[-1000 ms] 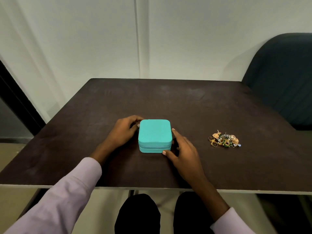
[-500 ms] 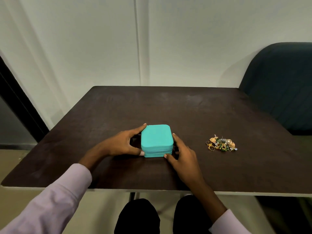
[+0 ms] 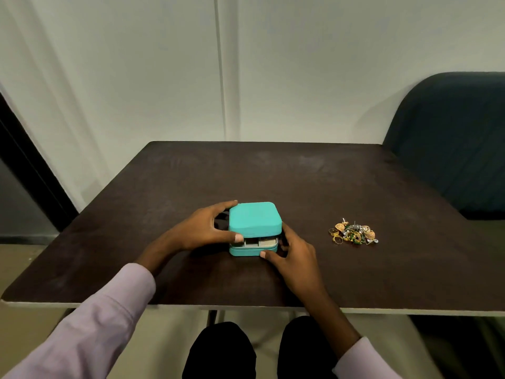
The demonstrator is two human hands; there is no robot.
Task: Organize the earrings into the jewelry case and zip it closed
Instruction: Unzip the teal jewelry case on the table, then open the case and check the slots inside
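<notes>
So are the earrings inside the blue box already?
No, the earrings lie in a heap on the table, to the right of the jewelry case, whose lid is only lifted a crack.

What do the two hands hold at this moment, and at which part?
Both hold the teal jewelry case. The left hand grips the lid at its left side, front edge raised. The right hand steadies the base at its front-right corner.
</notes>
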